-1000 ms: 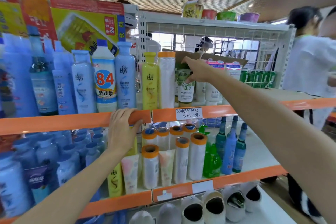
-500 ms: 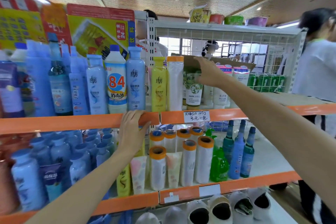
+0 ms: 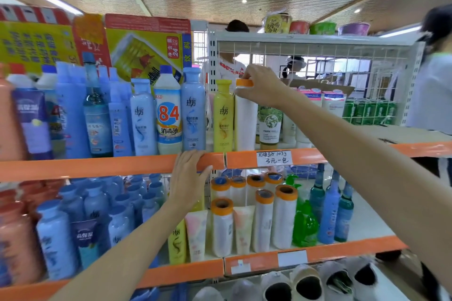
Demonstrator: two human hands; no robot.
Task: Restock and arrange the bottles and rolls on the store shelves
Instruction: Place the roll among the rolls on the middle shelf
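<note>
A tall white roll with an orange top (image 3: 245, 124) stands upright on the upper shelf, right of a yellow bottle (image 3: 223, 117). My right hand (image 3: 261, 87) pinches the roll's orange cap from above. My left hand (image 3: 187, 178) rests with fingers laid over the orange front rail of the upper shelf (image 3: 97, 166). Blue and white bottles (image 3: 168, 112) line the upper shelf to the left. Several more orange-topped rolls (image 3: 263, 217) stand on the lower shelf below.
A green-labelled tube (image 3: 269, 127) and white tubes stand right of the roll. Green and blue bottles (image 3: 327, 210) fill the lower shelf's right side. Shoes (image 3: 305, 286) lie on the bottom shelf. A person (image 3: 433, 85) stands at the far right, others behind the wire shelf back.
My right hand has moved left from the green-labelled tube to the top of the white roll and pinches its cap. The left hand stays on the rail.
</note>
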